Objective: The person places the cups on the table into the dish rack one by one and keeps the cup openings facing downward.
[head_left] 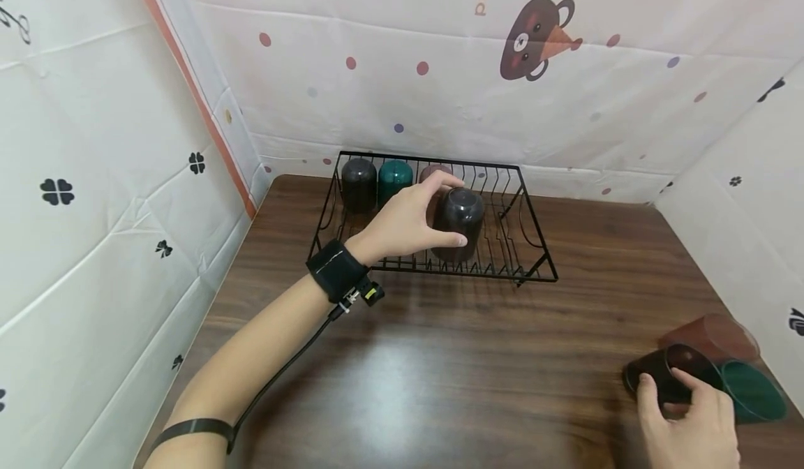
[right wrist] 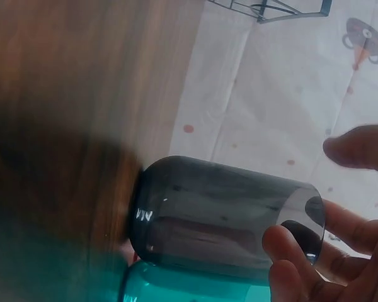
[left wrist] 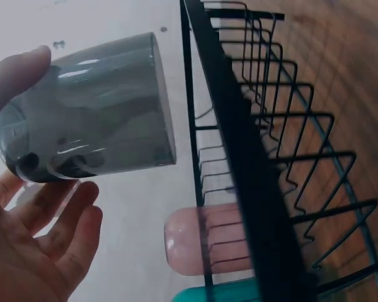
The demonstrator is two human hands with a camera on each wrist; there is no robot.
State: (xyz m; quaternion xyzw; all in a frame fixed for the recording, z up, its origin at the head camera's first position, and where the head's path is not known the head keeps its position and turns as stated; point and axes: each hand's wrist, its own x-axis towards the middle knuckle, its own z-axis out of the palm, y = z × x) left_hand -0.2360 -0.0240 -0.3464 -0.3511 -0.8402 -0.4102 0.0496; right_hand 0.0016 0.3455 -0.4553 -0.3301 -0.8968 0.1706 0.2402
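Note:
My left hand grips a dark grey cup upside down, just above the black wire dish rack. In the left wrist view, the thumb lies on that cup and the fingers sit under it, beside the rack's rim. At the near right, my right hand grips another dark cup lying on its side on the table. The right wrist view shows this cup with fingers curled at its mouth.
Upturned in the rack's back row are a dark cup, a teal cup and a pink cup. A red cup and a teal cup lie beside my right hand. Patterned sheets wall in the wooden table.

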